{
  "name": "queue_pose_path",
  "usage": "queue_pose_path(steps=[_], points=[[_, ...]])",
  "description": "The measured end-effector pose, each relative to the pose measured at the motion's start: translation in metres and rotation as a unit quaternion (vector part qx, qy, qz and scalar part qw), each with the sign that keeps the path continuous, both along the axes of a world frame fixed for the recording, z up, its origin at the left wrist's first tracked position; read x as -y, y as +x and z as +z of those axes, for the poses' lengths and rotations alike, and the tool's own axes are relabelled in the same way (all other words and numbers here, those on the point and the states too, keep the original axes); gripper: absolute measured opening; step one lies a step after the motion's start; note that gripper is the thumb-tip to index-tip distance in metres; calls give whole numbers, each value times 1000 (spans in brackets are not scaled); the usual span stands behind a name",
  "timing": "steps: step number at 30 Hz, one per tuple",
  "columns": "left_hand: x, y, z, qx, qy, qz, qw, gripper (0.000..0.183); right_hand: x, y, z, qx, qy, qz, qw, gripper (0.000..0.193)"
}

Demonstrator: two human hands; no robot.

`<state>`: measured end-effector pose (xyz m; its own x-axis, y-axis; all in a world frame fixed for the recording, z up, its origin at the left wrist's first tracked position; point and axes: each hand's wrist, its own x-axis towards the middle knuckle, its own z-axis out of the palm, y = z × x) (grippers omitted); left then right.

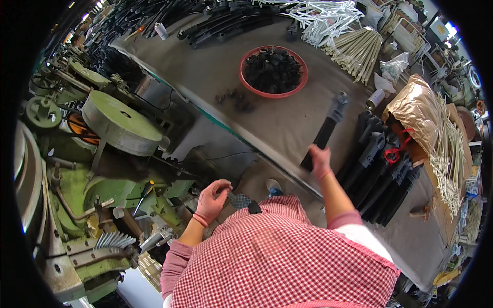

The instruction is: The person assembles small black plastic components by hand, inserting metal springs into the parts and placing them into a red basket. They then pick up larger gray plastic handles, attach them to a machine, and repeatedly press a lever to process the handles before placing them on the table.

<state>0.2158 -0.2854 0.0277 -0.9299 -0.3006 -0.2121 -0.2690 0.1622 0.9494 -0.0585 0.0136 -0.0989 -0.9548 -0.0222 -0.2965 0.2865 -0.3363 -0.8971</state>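
My right hand (321, 160) is closed around the lower part of a black tube (324, 134) with a grey jointed end. The tube is held at a slant over the grey tabletop and is a little blurred. My left hand (211, 201) is in front of my checked apron, off the table's edge, with its fingers curled toward the thumb. Whatever those fingers may hold is too small to make out. Right of the tube, several similar black tubes (371, 149) lie in a pile. Beyond my hands, a red basin (306, 77) holds many small black parts (272, 69).
Loose black parts (239, 100) lie left of the basin. A green machine (120, 118) with a round wheel stands on my left. Bundled pale rods (357, 49), a can (375, 99) and a brown paper wrap (416, 113) occupy the table's far right.
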Motion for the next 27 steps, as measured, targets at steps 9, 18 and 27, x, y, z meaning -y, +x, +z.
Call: queue_pose_path(steps=[9,18,27], points=[[31,-162,32,-157,326,307,880,38,122,81,93,-144,72,538,828,48],[61,-60,25,-35,374,421,826,39,241,-83,9,-268,584,296,706,49],[-12,-55,52,11,206,406,890,55,241,-88,-18,-216,650,326,652,39]])
